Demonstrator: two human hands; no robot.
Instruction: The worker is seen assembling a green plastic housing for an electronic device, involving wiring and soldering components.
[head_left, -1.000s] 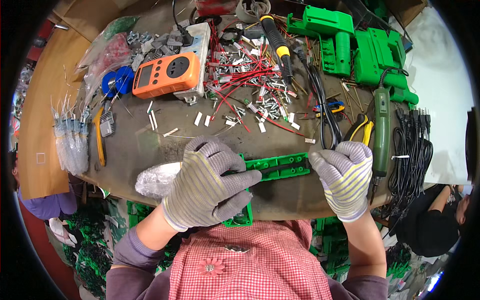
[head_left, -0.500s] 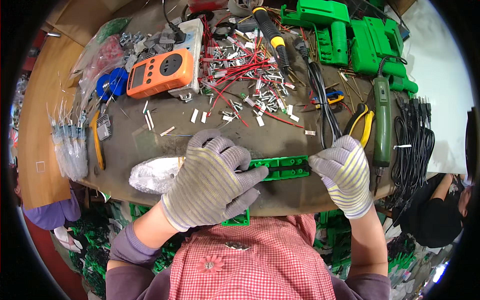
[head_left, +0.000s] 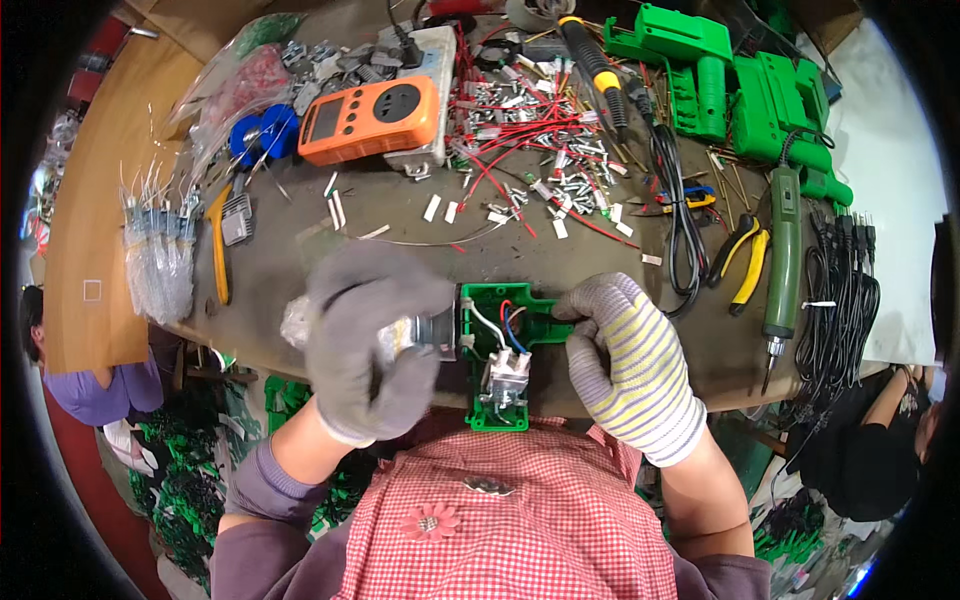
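A green tool housing half (head_left: 476, 298) lies in front of me at the table's near edge. It holds white, red and blue wires (head_left: 508, 326) and a metal-and-white electrical part (head_left: 507, 378). My right hand (head_left: 632, 365), in a striped glove, pinches the housing's right end with curled fingers. My left hand (head_left: 372, 340) is beside its left end, blurred, with thumb and forefinger apart. Between and behind those fingers shows a clear plastic-wrapped piece (head_left: 400, 335), next to a transparent, dark-edged part (head_left: 437, 335) against the housing.
Red wires and screws (head_left: 560, 160) are scattered beyond my hands. An orange meter (head_left: 370, 120) and blue wire spools (head_left: 263, 135) are at the far left. To the right lie yellow pliers (head_left: 750, 265), a green electric screwdriver (head_left: 783, 260), coiled cords (head_left: 838, 300) and green housings (head_left: 780, 105).
My left hand has moved left and off the housing. My right hand has shifted left, still at the housing's end. Wires and the metal part now show, and the view has shifted.
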